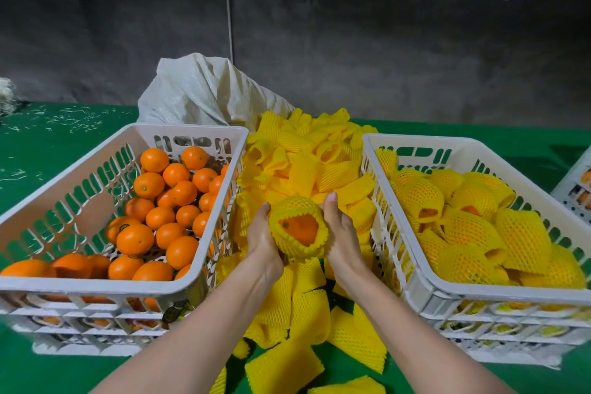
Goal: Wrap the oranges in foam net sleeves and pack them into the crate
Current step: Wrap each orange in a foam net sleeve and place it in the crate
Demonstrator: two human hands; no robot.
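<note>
A green desk [57, 144] filled the lower frame. On it sat two white crates. The left crate [96, 284] held dozens of bare oranges [160, 201], about half its floor covered. The right crate [415, 139] was already well stocked with wrapped oranges [473, 224], heaped mostly toward its near side. Between the two lay a loose pile of yellow foam net sleeves [307, 157], spilling toward the bottom of the frame, with a pale woven sack [198, 96] slumped behind it.

At centre frame, above the pile, the left hand [263, 240] and right hand [340, 233] cupped one sleeved orange [299, 230] between them, fingers curled round its sides. The net covered it except for an open mouth facing me. I judged this fruit almost ready for the right crate, and the job roughly half done, with many bare fruits to go.
</note>
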